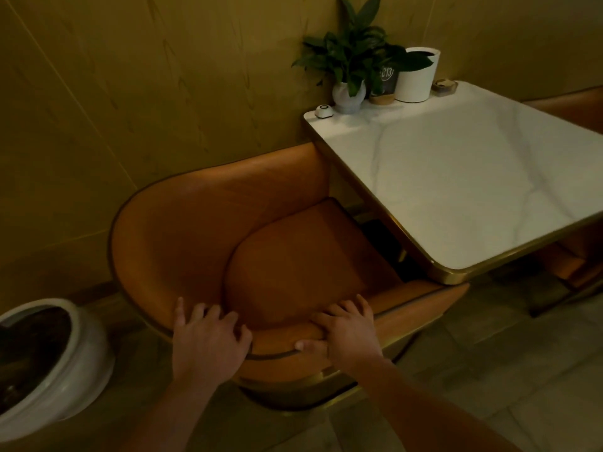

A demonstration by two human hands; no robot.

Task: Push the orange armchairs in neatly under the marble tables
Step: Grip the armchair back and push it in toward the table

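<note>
My 2 hands grip the back rim of the orange upholstered tub armchair (195,230). Left hand (208,334) has fingers curled over the top; right hand (349,331) has fingers over, thumb outside. Chair arms reach just under the left edge of the white marble gold-trimmed table (456,177).

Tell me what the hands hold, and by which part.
The left hand and right hand both grip the orange armchair by its near top rim.
</note>
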